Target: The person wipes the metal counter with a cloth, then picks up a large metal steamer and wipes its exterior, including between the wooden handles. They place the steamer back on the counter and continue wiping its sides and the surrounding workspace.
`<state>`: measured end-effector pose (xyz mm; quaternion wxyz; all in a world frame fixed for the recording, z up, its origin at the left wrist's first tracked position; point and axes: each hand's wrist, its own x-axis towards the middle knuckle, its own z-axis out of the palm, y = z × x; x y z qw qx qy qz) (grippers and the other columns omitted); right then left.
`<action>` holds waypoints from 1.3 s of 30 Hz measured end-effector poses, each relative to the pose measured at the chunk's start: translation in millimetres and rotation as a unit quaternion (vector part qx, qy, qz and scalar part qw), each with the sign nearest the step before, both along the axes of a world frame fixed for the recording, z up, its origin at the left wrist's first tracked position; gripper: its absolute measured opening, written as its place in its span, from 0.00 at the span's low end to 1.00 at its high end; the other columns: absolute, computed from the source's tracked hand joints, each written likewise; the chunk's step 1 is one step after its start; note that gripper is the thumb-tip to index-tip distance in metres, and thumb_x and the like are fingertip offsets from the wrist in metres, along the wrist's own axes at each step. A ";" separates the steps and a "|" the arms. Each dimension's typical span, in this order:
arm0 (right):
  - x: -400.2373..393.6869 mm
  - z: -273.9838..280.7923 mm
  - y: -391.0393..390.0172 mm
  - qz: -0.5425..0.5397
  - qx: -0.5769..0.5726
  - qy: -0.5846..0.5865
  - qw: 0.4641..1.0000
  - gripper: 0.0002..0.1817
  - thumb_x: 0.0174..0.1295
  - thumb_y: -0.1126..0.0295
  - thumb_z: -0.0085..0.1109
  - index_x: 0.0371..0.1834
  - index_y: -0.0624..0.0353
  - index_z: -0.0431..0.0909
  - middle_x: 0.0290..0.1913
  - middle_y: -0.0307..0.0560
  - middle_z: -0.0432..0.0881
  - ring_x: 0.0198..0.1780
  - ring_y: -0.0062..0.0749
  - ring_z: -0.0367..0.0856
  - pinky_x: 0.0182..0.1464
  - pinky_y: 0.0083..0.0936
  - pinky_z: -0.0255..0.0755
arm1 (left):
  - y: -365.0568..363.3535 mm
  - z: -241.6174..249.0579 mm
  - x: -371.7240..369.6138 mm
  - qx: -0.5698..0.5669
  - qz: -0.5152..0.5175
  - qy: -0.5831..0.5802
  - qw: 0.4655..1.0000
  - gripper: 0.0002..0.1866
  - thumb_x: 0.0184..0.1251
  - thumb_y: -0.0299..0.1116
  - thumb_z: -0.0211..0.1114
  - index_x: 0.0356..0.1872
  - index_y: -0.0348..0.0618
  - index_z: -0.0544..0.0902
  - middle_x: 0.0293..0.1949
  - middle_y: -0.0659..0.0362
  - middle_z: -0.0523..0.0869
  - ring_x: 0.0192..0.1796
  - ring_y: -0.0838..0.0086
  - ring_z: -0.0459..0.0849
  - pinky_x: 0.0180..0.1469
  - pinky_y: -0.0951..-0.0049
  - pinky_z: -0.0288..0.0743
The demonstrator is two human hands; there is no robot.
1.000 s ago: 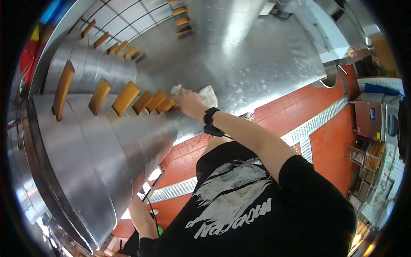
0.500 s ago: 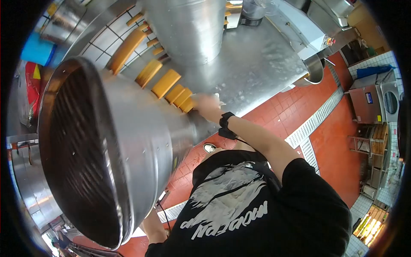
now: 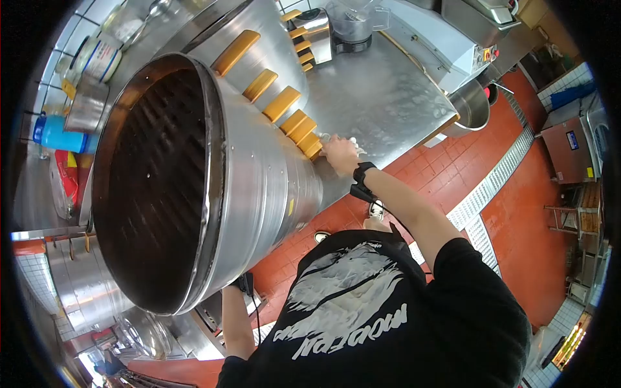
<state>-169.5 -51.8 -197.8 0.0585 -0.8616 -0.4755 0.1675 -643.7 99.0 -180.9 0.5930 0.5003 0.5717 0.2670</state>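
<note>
A large round steel vessel [image 3: 265,174] with a dark ridged inside lies tilted at the left, its wide mouth toward the camera. Several yellow-brown blocks [image 3: 282,104] stick up in a row along its upper side. My right hand [image 3: 341,155], closed around a crumpled white cloth [image 3: 356,146], is beside the smallest blocks near the steel table [image 3: 369,97]. My left forearm [image 3: 237,326] reaches up behind the vessel's lower edge, with a black strap at the wrist; my left hand is hidden there.
A clear jug [image 3: 362,19] on a dark base stands at the table's back, beside a white machine [image 3: 440,48]. A steel bowl [image 3: 470,108] hangs past the table's right corner. Blue bottle [image 3: 61,134] at far left. Red tiled floor [image 3: 511,226] with metal drain grates lies below.
The view has shifted, with the vessel now appearing higher and more to the right. My right hand remains beside the small blocks. More of my left forearm shows.
</note>
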 end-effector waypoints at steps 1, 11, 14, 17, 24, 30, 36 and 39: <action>10.2 2.3 -6.5 0.000 0.002 0.003 1.000 0.15 0.67 0.57 0.57 0.52 0.48 0.83 0.51 0.54 0.79 0.50 0.49 0.84 0.48 0.37 0.80 | -2.7 0.8 10.6 -0.002 -0.013 0.005 1.000 0.16 0.67 0.36 0.61 0.47 0.33 0.82 0.47 0.49 0.86 0.53 0.57 0.82 0.55 0.57 0.73; 137.0 -26.8 -43.7 -0.123 0.018 0.015 0.992 0.25 0.65 0.61 0.56 0.66 0.44 0.69 0.53 0.57 0.77 0.50 0.56 0.83 0.48 0.42 0.80 | -51.0 -13.8 103.1 -0.042 -0.147 0.100 0.983 0.15 0.67 0.36 0.61 0.46 0.33 0.82 0.46 0.49 0.86 0.53 0.57 0.82 0.55 0.57 0.73; 172.3 -23.9 -78.3 -0.193 0.113 -0.016 0.975 0.29 0.64 0.58 0.57 0.69 0.42 0.67 0.57 0.58 0.74 0.53 0.55 0.79 0.52 0.43 0.78 | -66.6 -21.0 128.0 -0.050 -0.189 0.134 0.972 0.15 0.67 0.36 0.61 0.46 0.33 0.82 0.46 0.49 0.86 0.53 0.57 0.82 0.55 0.57 0.73; 199.1 -29.1 -122.3 -0.158 0.138 -0.131 0.969 0.32 0.63 0.48 0.56 0.72 0.36 0.66 0.65 0.59 0.70 0.64 0.59 0.68 0.64 0.51 0.63 | -77.7 -25.8 147.9 -0.041 -0.229 0.172 0.957 0.15 0.67 0.36 0.61 0.45 0.33 0.82 0.46 0.49 0.86 0.53 0.57 0.82 0.55 0.57 0.73; 194.5 -53.6 -159.9 -0.174 0.171 -0.174 0.954 0.31 0.62 0.48 0.57 0.70 0.40 0.69 0.71 0.56 0.65 0.68 0.57 0.64 0.65 0.59 0.59 | -96.7 -25.8 187.0 0.098 -0.236 0.315 0.914 0.15 0.67 0.36 0.61 0.45 0.32 0.83 0.45 0.49 0.86 0.53 0.57 0.82 0.55 0.56 0.73; 187.0 -53.7 -147.2 -0.205 0.212 -0.162 0.942 0.30 0.55 0.59 0.64 0.63 0.45 0.72 0.56 0.52 0.73 0.58 0.53 0.72 0.57 0.51 0.68 | -51.6 -122.5 165.9 0.218 -0.264 0.414 0.843 0.15 0.65 0.30 0.64 0.49 0.32 0.81 0.46 0.50 0.86 0.54 0.59 0.84 0.54 0.62 0.79; 178.5 -45.0 -132.3 -0.237 0.282 0.021 0.929 0.33 0.53 0.63 0.65 0.65 0.51 0.66 0.53 0.59 0.77 0.53 0.60 0.77 0.51 0.50 0.75 | -32.5 -157.8 152.5 0.136 -0.283 0.254 0.915 0.14 0.74 0.30 0.55 0.54 0.32 0.76 0.52 0.49 0.83 0.55 0.61 0.85 0.51 0.70 0.83; 177.9 -22.3 -125.7 -0.266 0.368 0.164 0.876 0.30 0.54 0.61 0.64 0.59 0.61 0.70 0.48 0.67 0.82 0.50 0.62 0.81 0.53 0.49 0.74 | -41.3 -120.9 138.8 0.252 -0.467 0.254 0.808 0.17 0.79 0.32 0.45 0.60 0.32 0.71 0.62 0.48 0.76 0.63 0.59 0.79 0.59 0.63 0.80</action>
